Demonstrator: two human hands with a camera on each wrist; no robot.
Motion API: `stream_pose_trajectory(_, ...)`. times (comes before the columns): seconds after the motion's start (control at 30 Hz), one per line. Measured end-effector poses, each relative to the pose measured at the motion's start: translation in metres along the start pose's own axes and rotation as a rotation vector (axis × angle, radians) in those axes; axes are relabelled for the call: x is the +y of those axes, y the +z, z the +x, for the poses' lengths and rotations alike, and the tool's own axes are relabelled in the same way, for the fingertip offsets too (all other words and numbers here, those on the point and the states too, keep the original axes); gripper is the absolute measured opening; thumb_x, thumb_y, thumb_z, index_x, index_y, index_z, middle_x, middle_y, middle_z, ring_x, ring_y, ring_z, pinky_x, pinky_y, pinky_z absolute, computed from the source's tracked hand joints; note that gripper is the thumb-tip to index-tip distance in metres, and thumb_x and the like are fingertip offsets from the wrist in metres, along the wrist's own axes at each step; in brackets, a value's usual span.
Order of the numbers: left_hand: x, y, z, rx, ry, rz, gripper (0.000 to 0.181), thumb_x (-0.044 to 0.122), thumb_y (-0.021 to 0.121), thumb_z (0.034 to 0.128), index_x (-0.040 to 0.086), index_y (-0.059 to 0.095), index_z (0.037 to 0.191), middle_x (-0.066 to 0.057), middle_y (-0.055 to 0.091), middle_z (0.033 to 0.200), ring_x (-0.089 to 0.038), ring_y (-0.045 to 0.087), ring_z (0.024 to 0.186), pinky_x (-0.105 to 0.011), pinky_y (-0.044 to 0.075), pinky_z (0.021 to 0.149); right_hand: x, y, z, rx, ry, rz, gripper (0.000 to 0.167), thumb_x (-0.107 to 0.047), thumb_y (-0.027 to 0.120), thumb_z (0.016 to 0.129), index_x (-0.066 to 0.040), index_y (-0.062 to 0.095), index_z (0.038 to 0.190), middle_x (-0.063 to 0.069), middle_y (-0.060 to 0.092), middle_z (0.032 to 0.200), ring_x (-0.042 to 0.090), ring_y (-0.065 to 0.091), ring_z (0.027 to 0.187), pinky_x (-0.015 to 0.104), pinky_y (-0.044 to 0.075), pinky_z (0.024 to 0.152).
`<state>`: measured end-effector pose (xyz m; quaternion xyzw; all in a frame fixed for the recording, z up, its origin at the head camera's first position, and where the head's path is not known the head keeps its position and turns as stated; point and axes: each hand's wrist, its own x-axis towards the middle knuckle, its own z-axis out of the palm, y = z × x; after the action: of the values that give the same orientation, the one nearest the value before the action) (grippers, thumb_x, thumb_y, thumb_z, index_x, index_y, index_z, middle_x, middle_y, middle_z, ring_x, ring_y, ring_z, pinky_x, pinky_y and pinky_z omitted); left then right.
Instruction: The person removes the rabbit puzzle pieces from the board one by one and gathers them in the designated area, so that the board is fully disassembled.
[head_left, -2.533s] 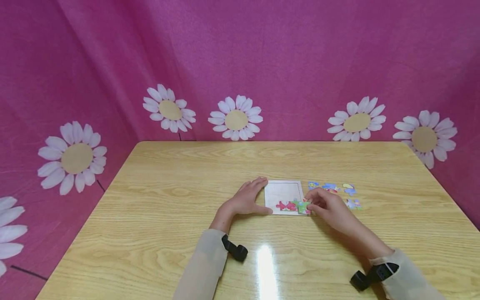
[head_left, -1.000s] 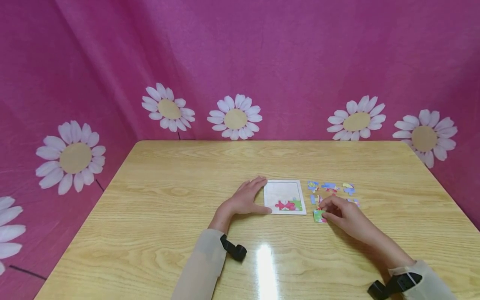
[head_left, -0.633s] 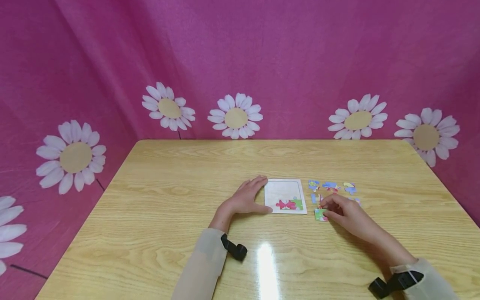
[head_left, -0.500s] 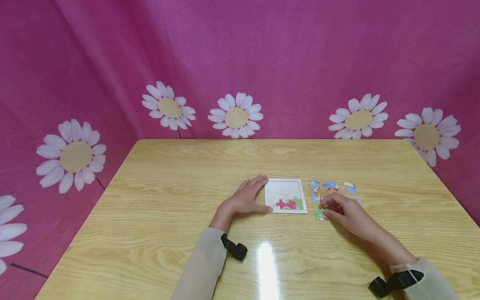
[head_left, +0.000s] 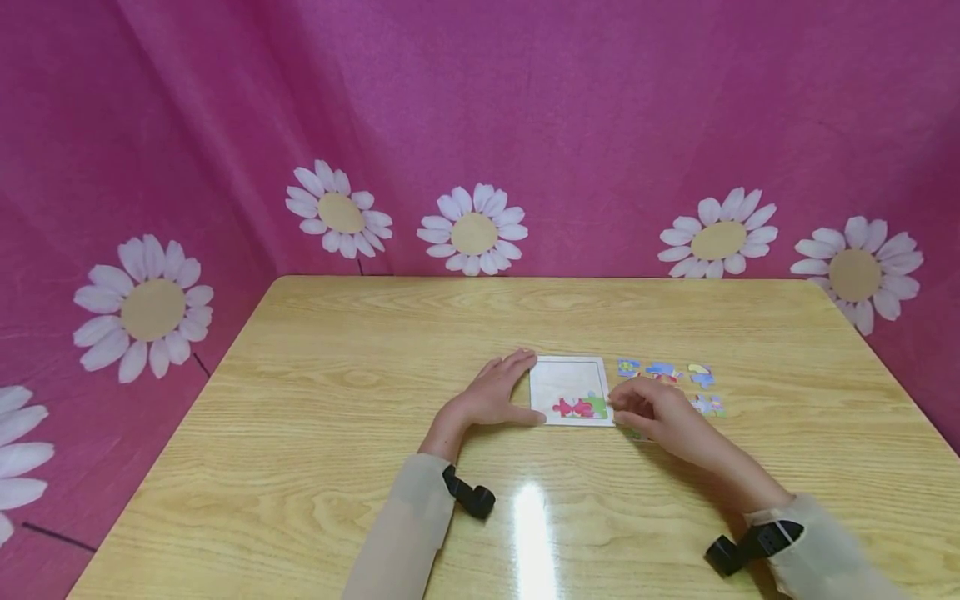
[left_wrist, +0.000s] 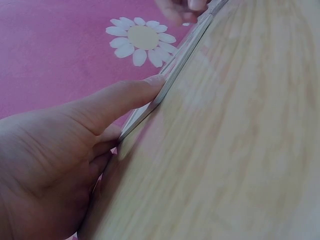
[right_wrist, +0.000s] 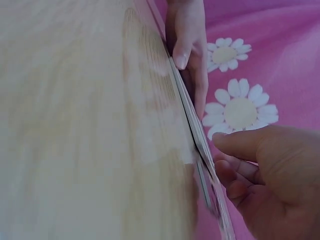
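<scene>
In the head view a white puzzle tray (head_left: pixel 566 375) lies on the table, with joined red and green puzzle pieces (head_left: pixel 579 407) along its lower edge. My left hand (head_left: pixel 491 397) is spread along the tray's left side, thumb at the near corner, straight fingers at the far one. My right hand (head_left: pixel 660 417) hovers at the tray's right edge, fingers bent. In the right wrist view its thumb (right_wrist: pixel 240 142) and fingers stand apart, and I see no piece between them. A green piece (head_left: pixel 636 434) shows partly under that hand.
Right of the tray lie several loose pieces: a blue one with a yellow flower (head_left: pixel 628 367), a blue and red one (head_left: pixel 663 371), a yellow and blue one (head_left: pixel 701 375) and a pale blue one (head_left: pixel 708 406). A pink flowered cloth (head_left: pixel 585 125) hangs behind the wooden table (head_left: pixel 375 333).
Earlier the right hand set a green piece into the tray's lower right corner, then reached over the loose pieces. It has now come back left to the tray edge. The left hand stays put.
</scene>
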<state>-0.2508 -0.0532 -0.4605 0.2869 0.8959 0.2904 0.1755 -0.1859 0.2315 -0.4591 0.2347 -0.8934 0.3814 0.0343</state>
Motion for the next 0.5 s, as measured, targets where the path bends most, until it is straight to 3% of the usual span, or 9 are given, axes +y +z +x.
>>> stream_pose_trajectory(0.27,0.001,0.000,-0.001,0.004,0.000,-0.008,0.094,0.045,0.073,0.0832,0.015,0.023,0.157,0.000,0.017,0.166,-0.018,0.009,0.155,-0.042,0.009,0.127,-0.014,0.014,0.022,-0.066,0.060,-0.014,0.017,-0.006,0.071,0.088,-0.006,0.067,0.104,0.000,0.065,0.088,-0.001,0.053,0.075,0.018,0.049,0.065)
stream_pose_trajectory(0.5,0.001,-0.001,-0.001,0.007,-0.007,-0.001,0.095,0.046,0.073,0.0831,0.015,0.022,0.157,0.001,0.017,0.166,-0.016,0.009,0.155,-0.040,0.010,0.127,-0.013,0.020,0.032,-0.124,0.045,-0.023,0.014,-0.006,0.071,0.088,-0.006,0.066,0.101,-0.002,0.061,0.082,0.000,0.050,0.073,0.019,0.046,0.064)
